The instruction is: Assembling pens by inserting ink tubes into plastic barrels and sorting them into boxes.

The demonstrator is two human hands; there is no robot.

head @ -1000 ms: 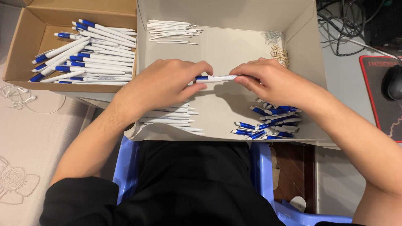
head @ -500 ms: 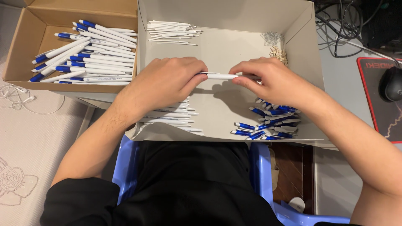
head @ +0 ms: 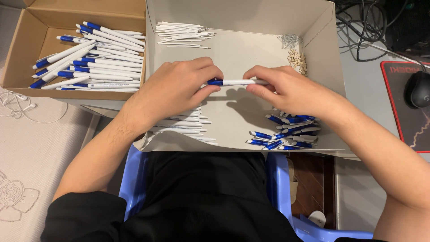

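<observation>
Two hands point(head: 179, 87) point(head: 286, 89) hold a pen point(head: 235, 82) between refills point(head: 181, 33) and blue caps point(head: 286, 134)

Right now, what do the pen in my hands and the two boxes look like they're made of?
Pen: likely smooth, slightly glossy plastic, white barrel, blue end. Left box: brown cardboard, matte, with folded flaps. Middle box: pale grey-white card, matte, creased corners; probably paperboard.

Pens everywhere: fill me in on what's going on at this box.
A seated person holds one white pen with a blue end level between the left hand and right hand, over a white cardboard box. Inside lie white refills, white barrels, blue end pieces and small springs. A brown box beside it holds finished pens.
</observation>
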